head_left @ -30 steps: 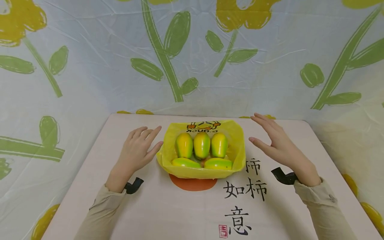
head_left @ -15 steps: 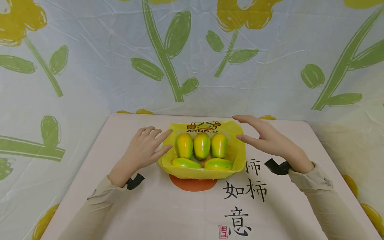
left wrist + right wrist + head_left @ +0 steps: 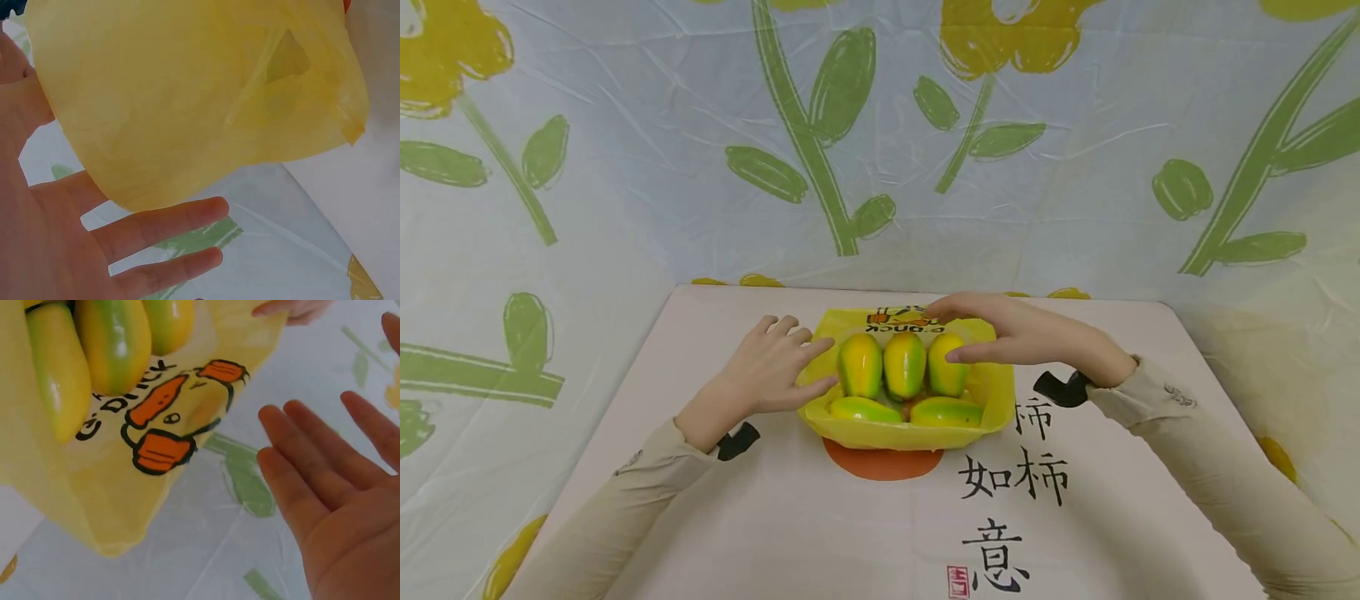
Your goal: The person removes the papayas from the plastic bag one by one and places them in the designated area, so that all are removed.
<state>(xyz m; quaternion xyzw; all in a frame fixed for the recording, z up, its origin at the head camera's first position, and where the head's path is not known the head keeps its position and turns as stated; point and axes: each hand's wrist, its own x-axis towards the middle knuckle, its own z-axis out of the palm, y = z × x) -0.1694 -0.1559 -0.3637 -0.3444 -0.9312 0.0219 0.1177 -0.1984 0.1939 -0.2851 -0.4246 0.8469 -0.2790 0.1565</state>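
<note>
Several yellow-green mangoes (image 3: 904,365) lie in a thin yellow bag (image 3: 880,435), whose mouth is spread upward. Three mangoes stand in a row at the back and two lie across the front. A cartoon duck print marks the bag's inside far wall. My left hand (image 3: 760,371) is at the bag's left rim, fingers spread, thumb and forefinger reaching just over it. My right hand (image 3: 1026,329) hovers above the right side, its thumb in front of the rightmost back mango (image 3: 948,379). In the right wrist view, that hand's fingers (image 3: 312,450) are extended, apart from the bag.
Beneath the bag is a pale pink table cover (image 3: 820,525) with an orange printed patch (image 3: 883,463) and black brush characters (image 3: 996,554). A flower-patterned cloth (image 3: 685,192) hangs behind and at the sides.
My right hand has moved left from beside the bag to over its right side. My left hand has shifted slightly right to the left rim. Bag and mangoes stay in place.
</note>
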